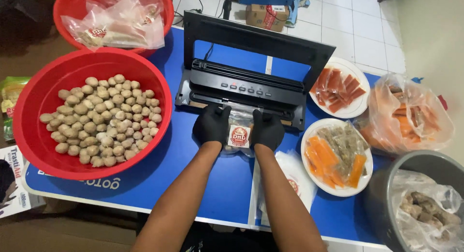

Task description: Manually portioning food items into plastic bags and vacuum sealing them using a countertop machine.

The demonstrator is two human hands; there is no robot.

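A black vacuum sealer [241, 83] stands on the blue table [203, 184] with its lid raised. Both my hands wear black gloves. My left hand [211, 125] and my right hand [267, 129] grip the two sides of a clear filled plastic bag [239, 136] with a red round label. The bag's open end lies at the sealer's front slot. The bag's contents are mostly hidden by my hands.
A big red basin [34, 136] of meatballs sits at left, with another red basin [65, 3] of packed bags behind it. At right are two white plates [360, 104] [338, 190] of wrapped food, a bag of orange pieces [411, 116] and a grey bucket [382, 203]. Empty bags [292, 177] lie near my right arm.
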